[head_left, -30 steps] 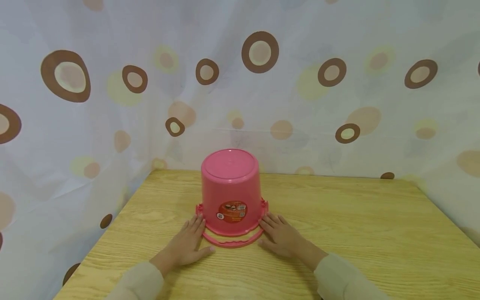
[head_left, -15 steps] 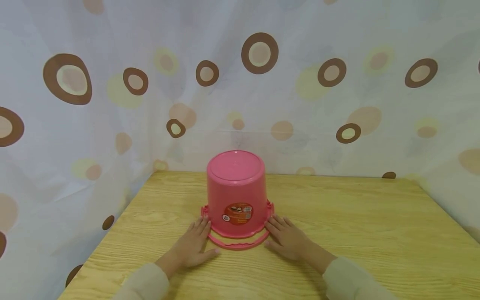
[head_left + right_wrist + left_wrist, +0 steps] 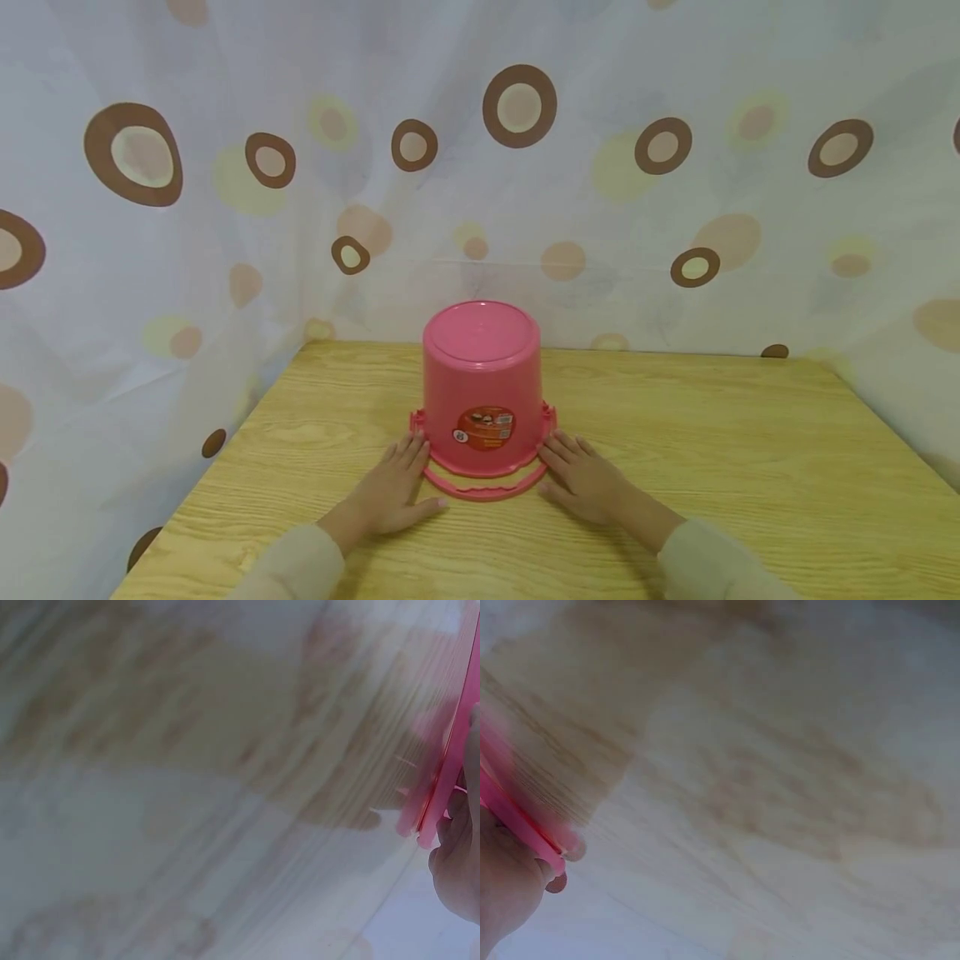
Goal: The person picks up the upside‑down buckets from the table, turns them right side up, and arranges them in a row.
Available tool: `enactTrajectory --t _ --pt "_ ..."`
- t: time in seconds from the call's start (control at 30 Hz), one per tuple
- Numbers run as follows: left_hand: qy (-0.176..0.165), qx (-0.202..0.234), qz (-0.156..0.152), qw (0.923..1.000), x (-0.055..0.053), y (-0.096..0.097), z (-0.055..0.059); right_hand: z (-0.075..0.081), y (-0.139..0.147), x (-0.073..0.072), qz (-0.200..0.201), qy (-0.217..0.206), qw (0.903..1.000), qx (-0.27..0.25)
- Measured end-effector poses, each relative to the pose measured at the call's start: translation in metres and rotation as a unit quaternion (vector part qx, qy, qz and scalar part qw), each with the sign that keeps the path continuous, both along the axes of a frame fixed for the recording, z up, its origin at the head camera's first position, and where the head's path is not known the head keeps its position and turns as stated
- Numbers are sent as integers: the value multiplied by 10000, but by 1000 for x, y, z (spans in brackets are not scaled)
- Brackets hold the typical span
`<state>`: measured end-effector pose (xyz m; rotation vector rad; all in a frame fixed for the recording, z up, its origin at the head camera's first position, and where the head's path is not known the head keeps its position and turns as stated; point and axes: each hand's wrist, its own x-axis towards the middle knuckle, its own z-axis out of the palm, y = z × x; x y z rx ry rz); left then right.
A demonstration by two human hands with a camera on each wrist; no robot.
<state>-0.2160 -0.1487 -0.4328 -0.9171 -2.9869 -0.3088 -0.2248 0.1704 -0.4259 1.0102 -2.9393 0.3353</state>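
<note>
A pink plastic bucket (image 3: 482, 375) stands upside down on the wooden table, its base up and a red label on its near side. Its pink handle (image 3: 486, 492) lies on the tabletop toward me, curving in front of the rim. My left hand (image 3: 390, 490) lies with straight fingers against the left end of the handle, thumb spread on the table. On the other side my right hand (image 3: 588, 483) rests its extended fingers at the handle's right end. In both wrist views, part of the pink handle (image 3: 517, 817) shows beside the fingers.
The wood-grained table (image 3: 712, 450) stretches out on both sides of the bucket. Behind it and along the sides hangs a pale curtain (image 3: 585, 192) with brown and beige ring patterns.
The bucket has slid a little to the right along the table. Both hands have moved right with it, keeping their places at the ends of the handle.
</note>
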Motion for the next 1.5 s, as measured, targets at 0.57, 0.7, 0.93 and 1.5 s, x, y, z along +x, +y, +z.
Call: enactTrajectory --t 0.57,0.7,0.93,1.5 --pt "-17 -105 -125 9999 -1 9 4 2 12 4 41 213 9998 47" --pt "-33 -109 -136 9998 0 12 7 2 14 6 38 212 9998 -16" --pt "-114 -151 -108 9998 -1 15 5 0 17 7 -53 115 9999 -55" --pt "-117 -160 -101 9998 -2 26 3 -2 27 9 -138 165 9997 -70"
